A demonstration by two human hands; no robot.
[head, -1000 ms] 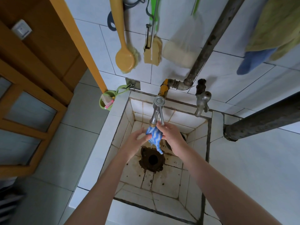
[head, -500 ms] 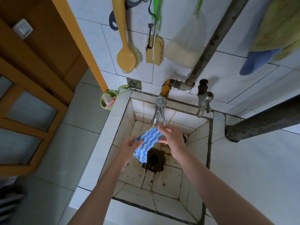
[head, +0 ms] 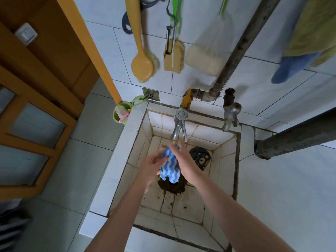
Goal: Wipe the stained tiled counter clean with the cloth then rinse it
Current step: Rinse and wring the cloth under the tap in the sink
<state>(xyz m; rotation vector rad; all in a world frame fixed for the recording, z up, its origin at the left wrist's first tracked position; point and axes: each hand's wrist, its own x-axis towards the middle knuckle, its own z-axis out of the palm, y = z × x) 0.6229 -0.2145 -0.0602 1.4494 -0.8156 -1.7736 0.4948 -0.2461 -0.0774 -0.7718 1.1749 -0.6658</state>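
Blue-and-white wavy cloth (head: 170,167) hung bunched just below the tap (head: 179,127), above the dark drain (head: 171,187) of the tiled sink (head: 224,171). Left of the tap, the left hand (head: 151,166) gripped it with curled fingers. The right hand (head: 186,160) pressed its other side, fingers fairly straight, reaching toward the spout.
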